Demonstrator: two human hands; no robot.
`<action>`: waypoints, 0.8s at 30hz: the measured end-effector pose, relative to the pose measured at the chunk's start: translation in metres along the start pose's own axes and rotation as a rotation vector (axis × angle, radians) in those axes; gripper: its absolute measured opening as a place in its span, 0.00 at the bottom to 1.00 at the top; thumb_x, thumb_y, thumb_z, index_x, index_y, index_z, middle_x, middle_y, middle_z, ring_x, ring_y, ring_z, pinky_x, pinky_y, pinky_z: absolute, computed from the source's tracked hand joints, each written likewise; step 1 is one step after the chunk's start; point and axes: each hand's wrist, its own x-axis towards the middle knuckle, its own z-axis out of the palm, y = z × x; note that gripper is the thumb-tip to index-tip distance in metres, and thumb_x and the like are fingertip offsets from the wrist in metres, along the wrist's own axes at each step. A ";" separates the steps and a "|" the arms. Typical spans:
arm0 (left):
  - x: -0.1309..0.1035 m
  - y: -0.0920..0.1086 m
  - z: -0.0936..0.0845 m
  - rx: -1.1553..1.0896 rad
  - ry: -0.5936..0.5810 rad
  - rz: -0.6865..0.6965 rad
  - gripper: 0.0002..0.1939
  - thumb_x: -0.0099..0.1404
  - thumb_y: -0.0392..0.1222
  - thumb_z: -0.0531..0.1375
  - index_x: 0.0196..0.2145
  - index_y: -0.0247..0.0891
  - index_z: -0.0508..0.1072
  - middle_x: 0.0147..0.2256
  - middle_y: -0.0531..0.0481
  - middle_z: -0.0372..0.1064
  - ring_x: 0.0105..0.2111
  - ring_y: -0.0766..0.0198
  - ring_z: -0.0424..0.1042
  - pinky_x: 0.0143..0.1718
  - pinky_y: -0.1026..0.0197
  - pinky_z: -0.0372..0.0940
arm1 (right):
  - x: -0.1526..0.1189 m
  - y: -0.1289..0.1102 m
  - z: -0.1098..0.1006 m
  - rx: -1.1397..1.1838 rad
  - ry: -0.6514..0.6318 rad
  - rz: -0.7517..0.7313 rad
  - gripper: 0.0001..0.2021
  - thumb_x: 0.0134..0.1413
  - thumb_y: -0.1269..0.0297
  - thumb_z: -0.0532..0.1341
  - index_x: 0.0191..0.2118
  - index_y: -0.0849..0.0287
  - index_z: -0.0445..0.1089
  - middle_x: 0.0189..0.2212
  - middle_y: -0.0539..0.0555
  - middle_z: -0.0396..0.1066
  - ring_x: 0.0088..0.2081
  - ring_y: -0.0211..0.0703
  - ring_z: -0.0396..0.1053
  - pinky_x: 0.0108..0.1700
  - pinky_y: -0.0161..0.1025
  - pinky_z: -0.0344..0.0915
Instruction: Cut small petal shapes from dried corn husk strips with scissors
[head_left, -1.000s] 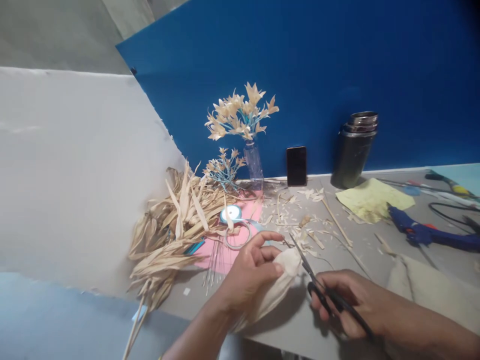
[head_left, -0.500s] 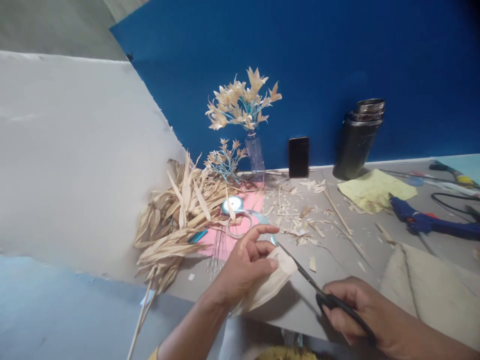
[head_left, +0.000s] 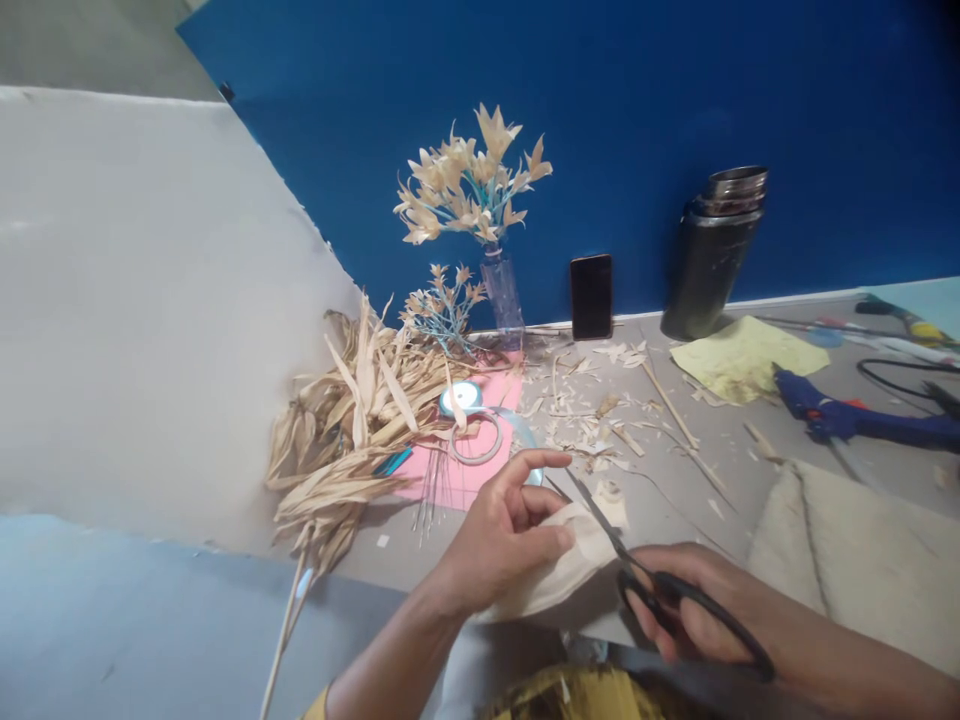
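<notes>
My left hand (head_left: pixel 517 530) pinches a pale dried husk piece (head_left: pixel 540 585) between thumb and fingers, its index finger stretched out above. My right hand (head_left: pixel 697 605) grips black-handled scissors (head_left: pixel 611 530), whose blades are parted at the husk's upper right edge. Just beyond the blades, a small cut-off husk piece (head_left: pixel 611 500) shows near the table surface; whether it hangs free or lies down I cannot tell. Behind my left hand are a roll of tape (head_left: pixel 477 440), a light blue ribbon spool (head_left: pixel 459 399) and thin wires (head_left: pixel 433 490).
A heap of dried husks (head_left: pixel 352 400) lies at left. Husk flowers (head_left: pixel 472 185) stand in a clear bottle (head_left: pixel 501 295). Against the blue wall are a phone (head_left: pixel 592 297) and a dark flask (head_left: pixel 712 255). A blue glue gun (head_left: pixel 847 415), yellow paper (head_left: pixel 750 358) and beige cloth (head_left: pixel 862 560) occupy the right.
The scissors' blades have opened from nearly shut, and a small piece of husk has come off beyond them. The view has tilted slightly downward.
</notes>
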 end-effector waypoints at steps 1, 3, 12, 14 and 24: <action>0.000 -0.001 0.001 0.001 0.008 0.001 0.32 0.52 0.38 0.71 0.53 0.39 0.67 0.26 0.55 0.71 0.21 0.72 0.63 0.24 0.69 0.55 | 0.001 -0.002 0.001 0.008 0.014 0.011 0.26 0.44 0.37 0.66 0.29 0.59 0.67 0.24 0.48 0.64 0.26 0.38 0.57 0.28 0.33 0.53; -0.001 -0.002 0.001 0.009 0.020 -0.006 0.32 0.52 0.38 0.71 0.53 0.39 0.67 0.26 0.55 0.71 0.21 0.73 0.63 0.24 0.69 0.54 | 0.000 -0.006 0.005 0.023 0.049 0.041 0.28 0.45 0.34 0.64 0.26 0.58 0.62 0.21 0.45 0.58 0.24 0.35 0.52 0.26 0.33 0.50; -0.020 -0.004 -0.022 0.026 0.091 -0.145 0.27 0.50 0.39 0.71 0.48 0.36 0.72 0.27 0.52 0.72 0.20 0.72 0.64 0.23 0.69 0.55 | -0.013 -0.009 -0.004 -0.129 0.140 0.086 0.26 0.51 0.36 0.61 0.25 0.56 0.57 0.21 0.44 0.53 0.25 0.35 0.48 0.25 0.33 0.47; -0.019 -0.002 -0.027 0.076 0.155 -0.151 0.15 0.52 0.42 0.70 0.36 0.34 0.73 0.27 0.50 0.72 0.22 0.70 0.65 0.25 0.67 0.57 | -0.016 -0.011 -0.021 -0.285 0.245 0.090 0.24 0.55 0.40 0.60 0.25 0.55 0.57 0.22 0.46 0.54 0.25 0.37 0.51 0.26 0.34 0.48; 0.026 0.010 0.024 0.724 -0.143 0.135 0.04 0.61 0.38 0.61 0.28 0.39 0.73 0.46 0.44 0.72 0.45 0.55 0.69 0.46 0.58 0.61 | 0.005 -0.043 -0.086 -1.392 0.541 0.165 0.11 0.53 0.55 0.64 0.27 0.55 0.67 0.25 0.56 0.73 0.27 0.50 0.67 0.27 0.39 0.44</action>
